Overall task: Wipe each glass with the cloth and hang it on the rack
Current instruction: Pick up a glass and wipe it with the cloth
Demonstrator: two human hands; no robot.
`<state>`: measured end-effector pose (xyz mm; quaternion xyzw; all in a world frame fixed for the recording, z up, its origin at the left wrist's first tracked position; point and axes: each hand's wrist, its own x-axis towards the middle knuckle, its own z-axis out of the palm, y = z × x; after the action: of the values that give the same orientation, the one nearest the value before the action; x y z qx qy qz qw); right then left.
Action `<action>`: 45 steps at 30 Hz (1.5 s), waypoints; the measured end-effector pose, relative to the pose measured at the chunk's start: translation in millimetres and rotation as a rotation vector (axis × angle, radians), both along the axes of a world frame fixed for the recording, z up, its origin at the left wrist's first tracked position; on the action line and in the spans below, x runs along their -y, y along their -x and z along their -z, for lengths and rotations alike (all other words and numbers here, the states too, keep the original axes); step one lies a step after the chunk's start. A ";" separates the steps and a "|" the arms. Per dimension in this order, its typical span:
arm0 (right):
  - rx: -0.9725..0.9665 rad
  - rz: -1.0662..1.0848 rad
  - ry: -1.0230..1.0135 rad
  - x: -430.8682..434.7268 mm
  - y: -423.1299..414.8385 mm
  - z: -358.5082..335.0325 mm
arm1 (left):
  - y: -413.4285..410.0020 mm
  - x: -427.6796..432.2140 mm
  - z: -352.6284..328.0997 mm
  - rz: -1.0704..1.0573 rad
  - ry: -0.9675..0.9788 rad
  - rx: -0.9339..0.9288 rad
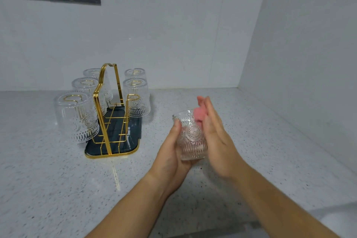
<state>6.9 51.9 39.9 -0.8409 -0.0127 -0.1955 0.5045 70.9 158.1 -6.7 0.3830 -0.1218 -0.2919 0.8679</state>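
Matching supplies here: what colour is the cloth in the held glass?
Pink; the cloth shows best in the head view, poking from the glass.
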 end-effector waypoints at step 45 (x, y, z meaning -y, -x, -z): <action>-0.026 -0.076 0.232 -17.8 35.9 37.7 | -5.1 -2.8 5.1 -0.119 -0.027 0.003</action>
<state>-28.9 69.7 2.2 -0.8950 -0.0605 -0.1627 0.4109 76.0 160.9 -11.8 0.4016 -0.0962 -0.2406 0.8784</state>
